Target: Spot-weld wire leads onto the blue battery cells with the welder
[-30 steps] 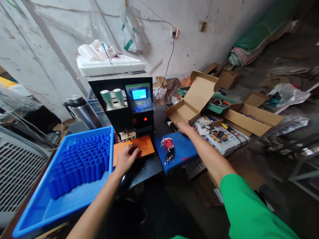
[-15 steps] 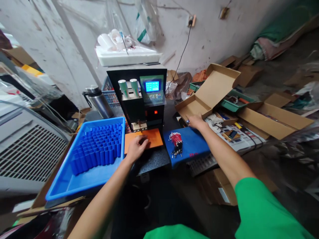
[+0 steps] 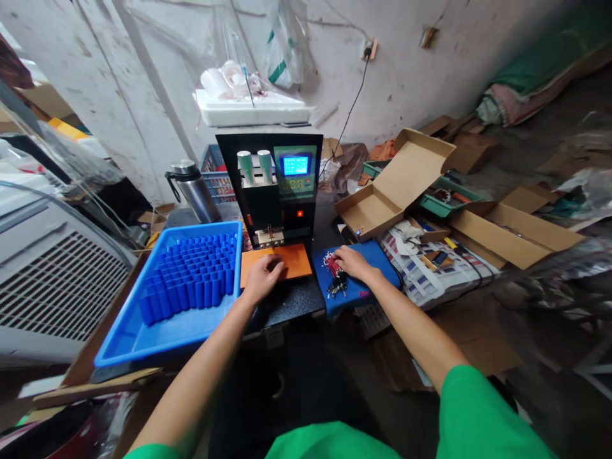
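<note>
The bare left forearm (image 3: 203, 373) slants up from the lower left out of a short, bright green cloth sleeve (image 3: 155, 451) to the bare left hand (image 3: 264, 277), its back upward, thumb (image 3: 277, 273) pointing right and fingers loosely curled. From the matching right sleeve (image 3: 482, 414), the bare right forearm (image 3: 411, 319) angles inward to the bare right hand (image 3: 352, 261), back up, fingers (image 3: 338, 254) bent and pointing left. Both hands are well apart, fingertips partly hidden.
</note>
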Motion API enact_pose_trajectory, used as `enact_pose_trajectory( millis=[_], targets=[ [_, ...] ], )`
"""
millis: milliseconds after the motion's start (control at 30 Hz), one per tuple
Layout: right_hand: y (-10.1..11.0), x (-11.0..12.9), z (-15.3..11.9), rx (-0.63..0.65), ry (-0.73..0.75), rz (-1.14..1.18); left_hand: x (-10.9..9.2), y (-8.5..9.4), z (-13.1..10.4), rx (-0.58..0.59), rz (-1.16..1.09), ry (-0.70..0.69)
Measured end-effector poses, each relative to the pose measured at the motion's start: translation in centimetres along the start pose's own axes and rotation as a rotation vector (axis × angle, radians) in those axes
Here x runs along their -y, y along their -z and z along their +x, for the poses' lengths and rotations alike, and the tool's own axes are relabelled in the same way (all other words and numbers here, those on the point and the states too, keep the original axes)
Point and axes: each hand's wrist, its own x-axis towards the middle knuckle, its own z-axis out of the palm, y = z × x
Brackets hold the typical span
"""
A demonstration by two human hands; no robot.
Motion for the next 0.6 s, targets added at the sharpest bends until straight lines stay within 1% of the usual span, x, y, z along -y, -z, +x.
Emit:
enact_pose_trajectory(
  millis=[100,167,267,400,500,600],
  targets=[
    [0.0,0.2,-0.1,0.040,0.004,-0.040,0.0,0.0,0.0,-0.002,0.002,0.005],
    [0.4,0.3,-0.2,0.041,0.010,-0.071,0.0,0.0,0.0,0.001,0.002,0.007],
    [1.4,0.5,-0.7,-0.018,0.034,-0.090,0.1,0.0,0.1,0.005,-0.006,0.007],
    [3.4,0.9,-2.0,-0.132,0.070,-0.074,0.0,0.2,0.2,0.005,-0.010,0.006],
    [4.6,1.6,-3.1,-0.223,0.095,-0.048,-1.1,0.2,-0.3,-0.010,-0.025,0.019],
    [5.0,2.9,-4.1,-0.324,0.147,0.007,-3.4,-0.1,-1.7,-0.010,-0.064,0.025]
  ],
)
